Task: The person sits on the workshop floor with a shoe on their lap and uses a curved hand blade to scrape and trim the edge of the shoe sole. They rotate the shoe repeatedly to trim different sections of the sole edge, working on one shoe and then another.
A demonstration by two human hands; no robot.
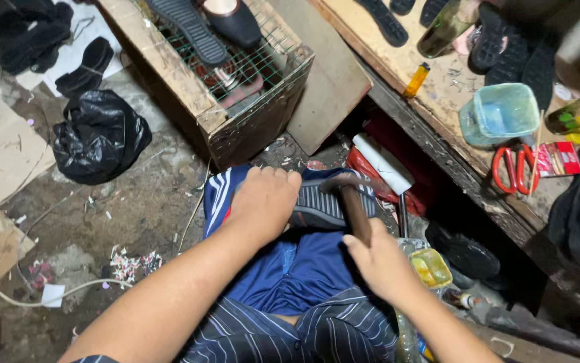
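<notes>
The left hand (pixel 263 198) presses flat over a ribbed shoe sole (pixel 327 205) resting on the person's knee, fingers curled over its far edge, which looks meant to keep it from shifting under blows. The right hand (pixel 377 259) has its grip wrapped tight round the wooden handle of a hammer (pixel 354 202), whose head sits just above the sole beside the left fingers, so the strike can land close to where the sole is pinned. On the desk to the right lie red scissors (pixel 515 168), a teal tub (pixel 501 114) and a lighter (pixel 416 79), within reach; a wire-topped crate (pixel 236 114) stands ahead.
</notes>
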